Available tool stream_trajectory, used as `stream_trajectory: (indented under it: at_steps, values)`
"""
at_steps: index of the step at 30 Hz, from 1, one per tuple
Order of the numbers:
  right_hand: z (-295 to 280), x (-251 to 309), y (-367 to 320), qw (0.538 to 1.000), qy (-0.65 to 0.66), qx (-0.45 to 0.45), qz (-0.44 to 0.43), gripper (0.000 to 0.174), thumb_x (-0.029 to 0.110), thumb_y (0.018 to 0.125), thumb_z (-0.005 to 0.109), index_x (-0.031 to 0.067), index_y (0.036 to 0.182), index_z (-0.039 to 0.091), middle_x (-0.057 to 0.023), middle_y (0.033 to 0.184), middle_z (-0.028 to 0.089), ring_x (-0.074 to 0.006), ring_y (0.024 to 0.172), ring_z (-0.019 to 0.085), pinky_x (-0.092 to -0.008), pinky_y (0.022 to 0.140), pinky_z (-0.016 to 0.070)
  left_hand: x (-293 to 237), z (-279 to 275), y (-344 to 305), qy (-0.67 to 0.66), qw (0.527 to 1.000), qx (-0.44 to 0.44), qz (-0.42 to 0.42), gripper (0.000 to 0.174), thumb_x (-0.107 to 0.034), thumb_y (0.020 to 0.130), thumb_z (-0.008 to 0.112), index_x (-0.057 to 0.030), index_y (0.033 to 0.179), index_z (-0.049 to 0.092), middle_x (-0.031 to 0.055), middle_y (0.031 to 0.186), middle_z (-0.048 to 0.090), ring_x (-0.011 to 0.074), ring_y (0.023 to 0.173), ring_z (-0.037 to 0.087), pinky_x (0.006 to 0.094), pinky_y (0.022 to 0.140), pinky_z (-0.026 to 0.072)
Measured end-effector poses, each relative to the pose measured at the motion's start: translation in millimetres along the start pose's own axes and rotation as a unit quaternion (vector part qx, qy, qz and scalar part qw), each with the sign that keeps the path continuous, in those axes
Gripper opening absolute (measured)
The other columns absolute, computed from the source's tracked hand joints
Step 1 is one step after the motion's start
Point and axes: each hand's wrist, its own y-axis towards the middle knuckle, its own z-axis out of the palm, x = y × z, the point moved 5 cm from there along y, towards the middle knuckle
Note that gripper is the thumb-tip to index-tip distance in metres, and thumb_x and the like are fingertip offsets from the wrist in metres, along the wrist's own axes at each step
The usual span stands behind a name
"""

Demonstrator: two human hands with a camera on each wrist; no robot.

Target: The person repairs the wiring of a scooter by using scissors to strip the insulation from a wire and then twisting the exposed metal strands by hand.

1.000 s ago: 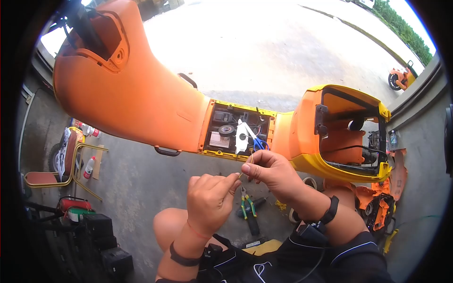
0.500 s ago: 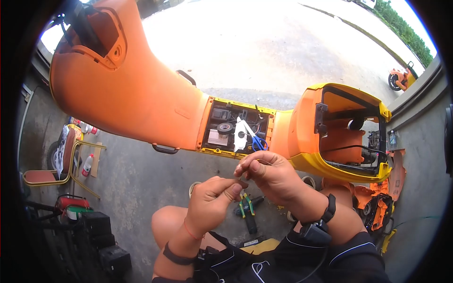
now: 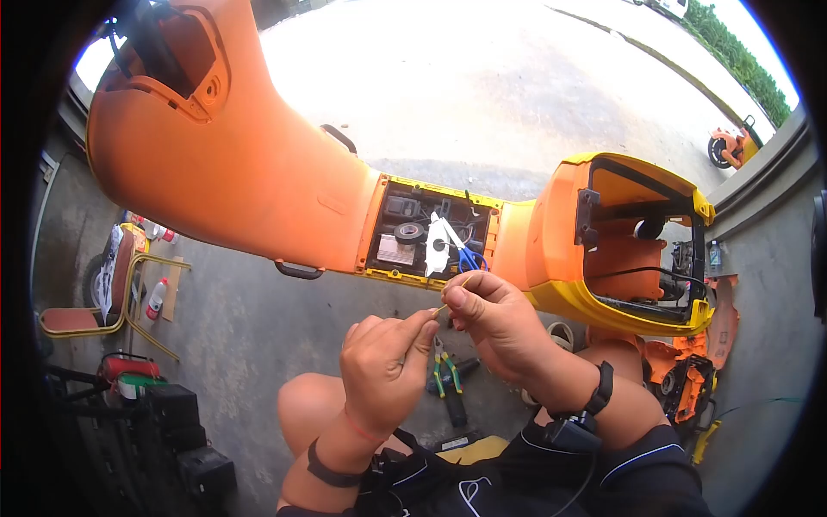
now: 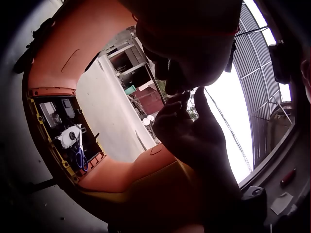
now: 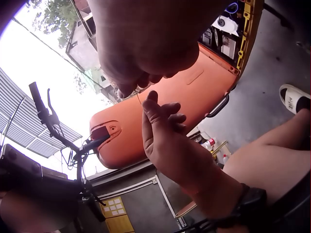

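In the head view both hands meet just below the scooter's open bay. Between thumb and fingers the left hand pinches one end of a thin yellowish wire. The right hand pinches the same strand close by, its other fingers curled. In the right wrist view a short length of the wire shows between the fingertips. The left wrist view shows the hands dark, the strand not clear. Blue-handled scissors lie in the bay beside a white piece and a black tape roll.
The orange scooter body spans the view, with a yellow-edged tail frame at the right. Green-handled pliers and a dark tool lie on the floor below the hands. A chair and bottle stand at the left.
Over the last second the hands came closer together, then drew slightly apart, with the strand showing between them again. The camera view has shifted a little.
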Motion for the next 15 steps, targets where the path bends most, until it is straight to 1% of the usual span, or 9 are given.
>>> stream_trajectory:
  at_steps: [1,2,4,8,10,11,13,14,15]
  values:
    - [-2,0,-1,1.0,-0.021,-0.019,-0.003,0.027,0.026,0.095,0.081,0.0062,0.11,0.071,-0.0006,0.101,0.071,-0.0095,0.098,0.062,-0.0276,0.083,0.0463,-3,-1,0,0.023,0.999,-0.013,0.018,0.01,-0.012,0.092,0.077,-0.0076,0.099,0.08,0.0055,0.075,0.071,0.025,0.067,0.059,0.038,0.065,0.0422]
    - [-1,1,-2,1.0,-0.02,-0.021,-0.002,0.027,0.026,0.095,0.081,0.0062,0.11,0.071,-0.0006,0.101,0.071,-0.0095,0.098,0.062,-0.0276,0.083,0.0463,-4,-1,1,0.022,1.0,-0.012,0.016,0.01,-0.012,0.092,0.077,-0.0076,0.099,0.08,0.0055,0.075,0.071,0.025,0.067,0.059,0.038,0.065,0.0422]
    - [1,6,-5,0.999,-0.005,-0.025,-0.035,0.021,0.023,0.095,0.081,0.005,0.104,0.074,-0.0016,0.098,0.073,-0.0106,0.096,0.063,-0.0287,0.086,0.0484,-7,0,1,0.028,0.999,0.001,0.03,0.01,-0.009,0.093,0.076,-0.0038,0.101,0.08,0.0085,0.074,0.07,0.0258,0.067,0.06,0.0359,0.067,0.0474]
    - [2,6,-7,0.998,0.02,-0.005,-0.063,0.021,0.021,0.097,0.079,0.0033,0.108,0.075,-0.0039,0.104,0.074,-0.0121,0.098,0.063,-0.03,0.091,0.0483,-5,4,0,-0.005,0.999,0.023,0.028,0.01,-0.008,0.093,0.075,-0.0034,0.101,0.08,0.0081,0.073,0.07,0.0246,0.067,0.061,0.0348,0.067,0.0476]
    - [2,7,-6,0.996,0.023,0.015,-0.083,0.022,0.021,0.099,0.076,0.0027,0.11,0.075,-0.0045,0.106,0.074,-0.0128,0.101,0.063,-0.0312,0.093,0.0474,0,9,-2,-0.058,0.996,0.063,-0.018,0.012,-0.007,0.094,0.074,-0.003,0.103,0.08,0.0071,0.073,0.071,0.0215,0.068,0.062,0.0335,0.068,0.0486]
    - [1,7,-6,0.996,0.023,0.014,-0.082,0.022,0.021,0.099,0.076,0.0027,0.11,0.075,-0.0045,0.106,0.074,-0.0128,0.101,0.063,-0.0312,0.093,0.0474,0,9,-2,-0.058,0.996,0.063,-0.018,0.012,-0.007,0.094,0.074,-0.003,0.103,0.08,0.0071,0.073,0.071,0.0215,0.068,0.062,0.0335,0.068,0.0486]
    - [1,5,-5,0.995,0.051,0.036,-0.074,0.022,0.021,0.102,0.072,0.0029,0.113,0.075,-0.005,0.11,0.073,-0.0138,0.104,0.062,-0.0331,0.095,0.047,5,12,-2,-0.13,0.983,0.099,-0.08,0.014,-0.01,0.098,0.071,-0.0022,0.106,0.08,0.007,0.077,0.072,0.0161,0.071,0.063,0.0315,0.069,0.0494]
    - [0,6,-5,0.995,0.051,0.036,-0.074,0.022,0.021,0.102,0.072,0.0029,0.113,0.075,-0.005,0.11,0.073,-0.0138,0.104,0.062,-0.0331,0.095,0.047,5,12,-3,-0.13,0.983,0.099,-0.08,0.014,-0.01,0.098,0.071,-0.0022,0.106,0.08,0.007,0.077,0.072,0.0161,0.071,0.063,0.0315,0.069,0.0494]
    - [3,6,-5,0.992,0.079,0.069,-0.065,0.023,0.022,0.102,0.07,0.0031,0.115,0.074,-0.0059,0.114,0.072,-0.0141,0.106,0.061,-0.0335,0.095,0.0469,10,15,-5,-0.193,0.963,0.123,-0.143,0.015,-0.011,0.1,0.07,-0.0015,0.107,0.08,0.0074,0.079,0.073,0.0144,0.073,0.064,0.0304,0.07,0.0497]
